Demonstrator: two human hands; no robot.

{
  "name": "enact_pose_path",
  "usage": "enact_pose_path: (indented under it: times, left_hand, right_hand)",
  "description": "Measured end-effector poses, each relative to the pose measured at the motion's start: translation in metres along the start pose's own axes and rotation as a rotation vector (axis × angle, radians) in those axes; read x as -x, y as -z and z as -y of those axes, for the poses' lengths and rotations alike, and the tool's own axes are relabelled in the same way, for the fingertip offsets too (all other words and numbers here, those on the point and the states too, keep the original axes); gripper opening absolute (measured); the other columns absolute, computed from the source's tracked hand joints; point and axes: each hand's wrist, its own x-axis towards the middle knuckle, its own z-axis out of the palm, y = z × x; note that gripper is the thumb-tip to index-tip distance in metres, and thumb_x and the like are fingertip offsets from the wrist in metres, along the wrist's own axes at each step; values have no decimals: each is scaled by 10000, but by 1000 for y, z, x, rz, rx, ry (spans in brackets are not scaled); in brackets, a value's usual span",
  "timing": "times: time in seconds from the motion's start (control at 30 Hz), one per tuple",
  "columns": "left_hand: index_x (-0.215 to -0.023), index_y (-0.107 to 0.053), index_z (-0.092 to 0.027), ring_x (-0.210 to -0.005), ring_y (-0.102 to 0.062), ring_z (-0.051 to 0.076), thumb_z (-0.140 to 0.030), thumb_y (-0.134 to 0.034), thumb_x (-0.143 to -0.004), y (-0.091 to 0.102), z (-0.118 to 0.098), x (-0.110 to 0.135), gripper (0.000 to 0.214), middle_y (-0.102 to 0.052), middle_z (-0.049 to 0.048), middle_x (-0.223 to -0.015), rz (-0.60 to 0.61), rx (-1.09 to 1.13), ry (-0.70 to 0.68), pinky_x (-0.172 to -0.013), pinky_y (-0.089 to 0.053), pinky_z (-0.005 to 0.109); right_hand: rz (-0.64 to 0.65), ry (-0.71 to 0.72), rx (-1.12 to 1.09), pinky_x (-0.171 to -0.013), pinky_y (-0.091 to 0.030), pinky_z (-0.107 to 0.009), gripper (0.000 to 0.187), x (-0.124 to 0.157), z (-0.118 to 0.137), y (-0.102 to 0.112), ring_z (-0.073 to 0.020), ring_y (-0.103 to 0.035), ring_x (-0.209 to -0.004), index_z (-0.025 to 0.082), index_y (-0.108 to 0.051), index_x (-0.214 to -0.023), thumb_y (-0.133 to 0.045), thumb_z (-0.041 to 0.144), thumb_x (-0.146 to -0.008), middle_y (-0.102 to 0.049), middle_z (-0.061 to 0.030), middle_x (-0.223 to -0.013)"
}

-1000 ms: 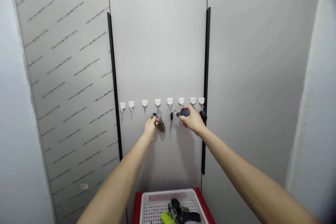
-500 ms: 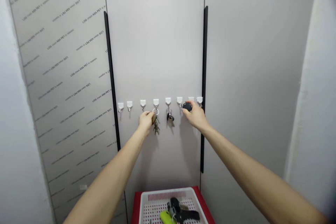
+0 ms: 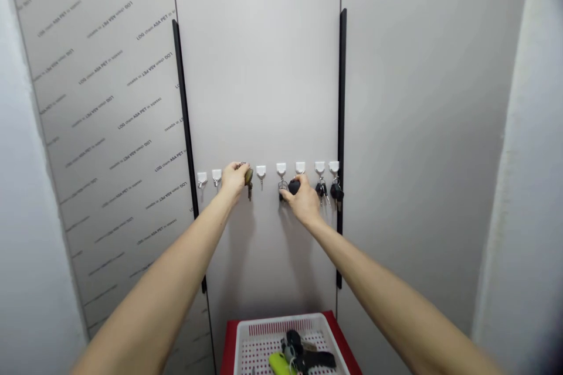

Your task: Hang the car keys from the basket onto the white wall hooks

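Note:
A row of white hooks [image 3: 261, 170] runs across a grey cabinet door [image 3: 259, 70]. My left hand [image 3: 233, 179] is closed on a brass key bunch [image 3: 248, 179], held up at the third hook from the left, which my hand hides. My right hand [image 3: 304, 199] is closed on a black key fob [image 3: 293, 186] just below the hook sixth from the left [image 3: 300, 167]. A key set [image 3: 281, 187] hangs on the hook beside it. Two more key sets [image 3: 321, 188] [image 3: 336, 191] hang on the two rightmost hooks.
A white perforated basket [image 3: 264, 337] on a red surface [image 3: 229, 344] sits at the bottom, holding black keys [image 3: 303, 354] and a yellow-green item [image 3: 278, 364]. Black vertical handles [image 3: 342, 129] [image 3: 182, 117] flank the door. A film-covered panel [image 3: 101, 117] stands left, white walls on both sides.
My left hand carried the brass key bunch left off the fourth hook to the third. My right hand moved left and down with a black fob. A key set now hangs on the seventh hook.

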Motion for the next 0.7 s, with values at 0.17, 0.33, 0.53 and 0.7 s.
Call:
enact_pose_path:
  times: [0.17, 0.33, 0.53, 0.7]
  left_hand:
    - [-550, -434, -144, -373, -382, 35, -228, -518, -531, 8, 2, 29, 120, -448, -46, -445, 129, -7, 79, -394, -283, 165]
    - [-533, -424, -140, -338, -344, 28, -255, -519, -545, 17, 33, 78, 150, -447, -44, -424, 274, -39, 214, -363, -230, 164]
    - [-536, -434, -141, -407, -396, 51, -275, -540, -531, 27, 71, 118, 171, -465, -35, -457, 311, -28, 339, -435, -295, 186]
    - [-548, -428, -146, -421, -394, 54, -289, -537, -538, 37, 81, 133, 180, -460, -35, -460, 351, -34, 407, -453, -294, 189]
  right_hand:
    - [-110, -126, -108, -592, -363, -266, 404, -5, -1, -20, -186, -516, -688, 189, -394, -925, -474, 404, -593, -554, -50, -761]
    - [-176, -157, -169, -619, -359, -266, 343, -9, 5, -28, -181, -510, -701, 178, -386, -923, -435, 324, -617, -542, -57, -803]
    - [-219, -152, -250, -666, -356, -256, 344, -9, 8, -31, -165, -496, -737, 158, -365, -943, -403, 220, -607, -521, -67, -849]
    - [-248, -82, -260, -694, -355, -255, 342, -14, 11, -17, -159, -487, -750, 156, -371, -943, -390, 185, -603, -516, -63, -848]
